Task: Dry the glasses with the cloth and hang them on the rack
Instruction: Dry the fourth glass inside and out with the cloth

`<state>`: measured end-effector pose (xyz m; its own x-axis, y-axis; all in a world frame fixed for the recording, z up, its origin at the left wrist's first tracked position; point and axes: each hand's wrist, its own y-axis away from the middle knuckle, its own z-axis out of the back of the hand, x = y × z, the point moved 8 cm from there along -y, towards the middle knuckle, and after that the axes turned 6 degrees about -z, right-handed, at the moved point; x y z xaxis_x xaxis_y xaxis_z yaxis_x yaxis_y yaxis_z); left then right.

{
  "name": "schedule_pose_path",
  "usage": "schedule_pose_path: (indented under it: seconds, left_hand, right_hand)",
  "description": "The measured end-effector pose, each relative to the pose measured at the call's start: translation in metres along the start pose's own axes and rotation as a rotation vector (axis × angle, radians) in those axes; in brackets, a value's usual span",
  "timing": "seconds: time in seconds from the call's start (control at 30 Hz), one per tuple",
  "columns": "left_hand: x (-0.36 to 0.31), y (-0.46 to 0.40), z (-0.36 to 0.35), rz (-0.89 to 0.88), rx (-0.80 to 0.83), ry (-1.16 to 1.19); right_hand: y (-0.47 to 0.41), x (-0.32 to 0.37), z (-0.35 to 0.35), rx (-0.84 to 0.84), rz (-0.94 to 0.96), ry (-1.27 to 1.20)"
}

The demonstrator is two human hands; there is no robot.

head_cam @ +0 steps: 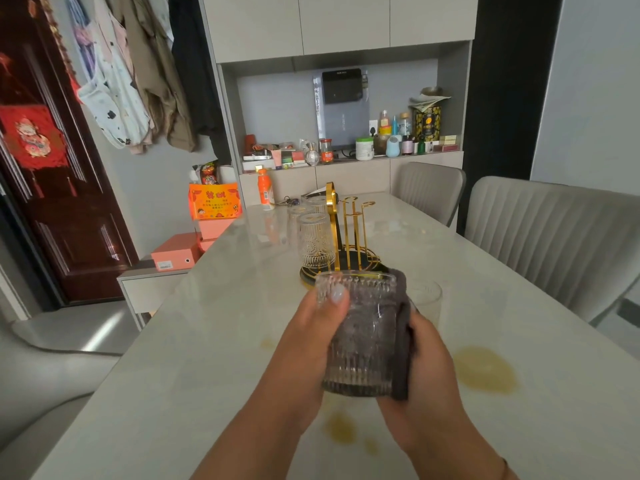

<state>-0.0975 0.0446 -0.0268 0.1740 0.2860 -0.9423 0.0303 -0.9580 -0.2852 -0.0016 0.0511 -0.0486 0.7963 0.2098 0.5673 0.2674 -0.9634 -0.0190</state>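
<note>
My left hand (pixel 311 327) grips a ribbed clear glass (pixel 360 334) held above the table, thumb on its upper wall. A dark grey cloth (pixel 401 327) wraps the glass's right side and shows through it from inside. My right hand (pixel 429 368) holds that cloth against the glass. Behind stands the gold rack (pixel 349 233) on its round dark base, with three glasses (pixel 315 240) hanging upside down on its left pegs and two right pegs bare. Another clear glass (pixel 427 303) stands on the table just right of the cloth.
The pale marble table (pixel 207 341) carries yellow stains (pixel 485 370) at right and below my hands. An orange bottle (pixel 265 188) stands at the far end. Two grey chairs (pixel 554 237) line the right side. Orange boxes (pixel 211 206) sit at the left.
</note>
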Motion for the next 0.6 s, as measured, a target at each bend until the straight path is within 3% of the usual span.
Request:
schedule_pose_path:
  seconds: [0.13, 0.3, 0.43, 0.53, 0.6]
  left_hand:
    - [-0.009, 0.006, 0.011, -0.066, -0.204, -0.271]
    - [-0.009, 0.011, 0.000, -0.108, -0.155, -0.109]
    - [-0.002, 0.009, -0.004, -0.049, -0.065, 0.086]
    - [0.004, 0.006, -0.005, -0.015, 0.005, 0.091]
    - [0.002, 0.004, 0.002, -0.062, -0.063, -0.008]
  right_hand:
    - [0.001, -0.002, 0.018, -0.183, 0.033, 0.175]
    - [0.005, 0.013, 0.004, -0.074, 0.226, 0.498]
    - [0.002, 0.007, -0.004, 0.053, 0.068, 0.383]
    - [0.001, 0.006, 0.003, -0.018, 0.075, 0.388]
    - [0.003, 0.009, 0.006, -0.076, 0.148, 0.471]
